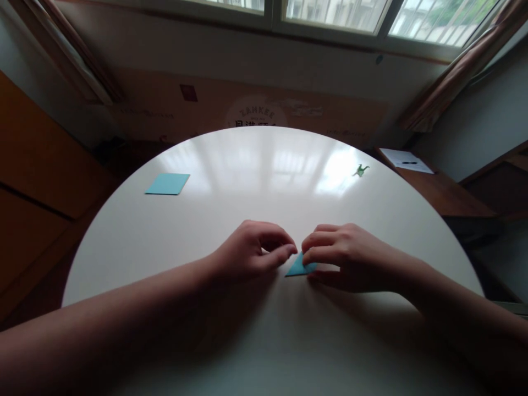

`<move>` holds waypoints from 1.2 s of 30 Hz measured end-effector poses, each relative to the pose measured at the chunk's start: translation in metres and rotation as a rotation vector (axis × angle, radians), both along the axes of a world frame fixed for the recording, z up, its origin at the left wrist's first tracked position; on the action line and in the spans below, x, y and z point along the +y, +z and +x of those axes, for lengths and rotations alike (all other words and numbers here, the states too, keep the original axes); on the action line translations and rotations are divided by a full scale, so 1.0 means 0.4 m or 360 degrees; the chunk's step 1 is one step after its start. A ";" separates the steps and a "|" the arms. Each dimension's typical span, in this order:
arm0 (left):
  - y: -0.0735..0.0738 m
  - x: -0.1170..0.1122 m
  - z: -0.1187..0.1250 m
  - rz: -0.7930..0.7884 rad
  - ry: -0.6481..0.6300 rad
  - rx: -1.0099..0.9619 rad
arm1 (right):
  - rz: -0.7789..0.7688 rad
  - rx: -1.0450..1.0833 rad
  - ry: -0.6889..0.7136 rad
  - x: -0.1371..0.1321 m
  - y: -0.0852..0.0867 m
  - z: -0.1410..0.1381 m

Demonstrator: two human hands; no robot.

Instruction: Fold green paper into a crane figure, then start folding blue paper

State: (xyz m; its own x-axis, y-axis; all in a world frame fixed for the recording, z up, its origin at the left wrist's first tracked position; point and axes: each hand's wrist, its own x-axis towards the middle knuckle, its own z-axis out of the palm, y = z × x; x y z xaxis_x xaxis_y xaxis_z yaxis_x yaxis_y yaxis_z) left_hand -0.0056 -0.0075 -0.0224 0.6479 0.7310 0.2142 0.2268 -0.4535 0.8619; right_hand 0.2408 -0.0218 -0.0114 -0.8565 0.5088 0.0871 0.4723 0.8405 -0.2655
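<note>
A small folded piece of blue paper (pixel 296 267) lies on the white table, its visible part a triangle pointing left. My right hand (pixel 348 256) is closed over its right side, fingertips on top and thumb at the lower edge, hiding part of it. Just left of the paper, my left hand (pixel 256 250) is curled, thumb tip and index fingertip brought together near the paper's upper left edge. I see nothing between those fingertips, and cannot tell whether they touch the paper.
On the rounded white table (pixel 231 203), a square blue paper stack (pixel 168 183) lies at the back left. A small green folded paper figure (pixel 361 170) stands at the back right. Beyond the right edge, a white sheet (pixel 404 159) with a pen rests on a brown surface.
</note>
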 end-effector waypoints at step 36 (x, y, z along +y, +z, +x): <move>-0.019 0.118 0.032 0.1151 -0.0043 0.0864 | -0.0301 0.0493 -0.0962 0.061 -0.013 -0.018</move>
